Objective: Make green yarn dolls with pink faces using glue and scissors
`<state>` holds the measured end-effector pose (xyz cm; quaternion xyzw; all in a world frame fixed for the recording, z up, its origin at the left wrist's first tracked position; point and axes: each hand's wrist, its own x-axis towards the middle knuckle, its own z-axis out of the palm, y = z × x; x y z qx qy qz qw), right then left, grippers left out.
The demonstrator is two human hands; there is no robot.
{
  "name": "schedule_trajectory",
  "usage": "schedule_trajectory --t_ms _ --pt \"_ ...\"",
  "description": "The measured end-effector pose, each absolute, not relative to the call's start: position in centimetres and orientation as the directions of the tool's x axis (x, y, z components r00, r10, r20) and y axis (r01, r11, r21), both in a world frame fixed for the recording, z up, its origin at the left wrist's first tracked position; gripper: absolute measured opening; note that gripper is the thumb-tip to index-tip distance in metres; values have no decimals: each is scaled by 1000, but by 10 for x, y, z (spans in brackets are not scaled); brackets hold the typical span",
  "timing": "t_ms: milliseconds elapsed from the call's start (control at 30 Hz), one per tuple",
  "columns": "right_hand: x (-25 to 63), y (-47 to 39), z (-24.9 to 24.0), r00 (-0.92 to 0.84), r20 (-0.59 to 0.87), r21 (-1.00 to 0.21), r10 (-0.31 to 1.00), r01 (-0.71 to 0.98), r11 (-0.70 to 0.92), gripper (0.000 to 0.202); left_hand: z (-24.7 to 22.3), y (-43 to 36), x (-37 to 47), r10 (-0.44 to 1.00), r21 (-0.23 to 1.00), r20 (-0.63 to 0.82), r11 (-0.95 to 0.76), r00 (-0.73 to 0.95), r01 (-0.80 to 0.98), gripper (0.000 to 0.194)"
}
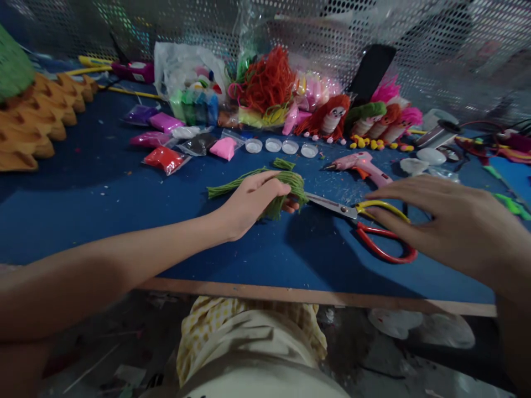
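My left hand [259, 202] is closed around a bundle of green yarn [296, 185], whose loose strands trail out to the left over the blue table. A short cut piece of green yarn [284, 164] lies just beyond it. Scissors [338, 207] with one yellow and one red handle lie on the table, blade tips close to the yarn. Over the yellow handle hovers my right hand [448, 226], thumb and fingers apart; whether a fingertip touches the handle I cannot tell.
A pink glue gun [363, 165] lies beyond the scissors. Farther back are small clear dishes [290, 147], a red clay packet [166, 159], red yarn [269, 80] and several yarn-haired dolls [332, 119]. An orange wavy-edged tray [45, 119] stands at left. The table's front edge [265, 290] runs near my lap.
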<state>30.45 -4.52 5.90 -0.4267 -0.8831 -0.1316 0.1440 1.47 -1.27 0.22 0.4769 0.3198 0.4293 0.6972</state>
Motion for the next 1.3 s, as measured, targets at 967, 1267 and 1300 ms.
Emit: schedule_trajectory --t_ms 967,1267,1300 --pt "229 -32 26 -516 682 -206 518 545 813 11 1 -15 14 844 999 30 -44 536 14 43" --pt "224 -39 23 -460 696 -162 551 647 745 12 3 -16 14 850 994 52 -96 525 56 39" --pt "224 -39 22 -456 702 -156 547 650 744 12 3 -15 14 850 994 50 -94 525 57 39"
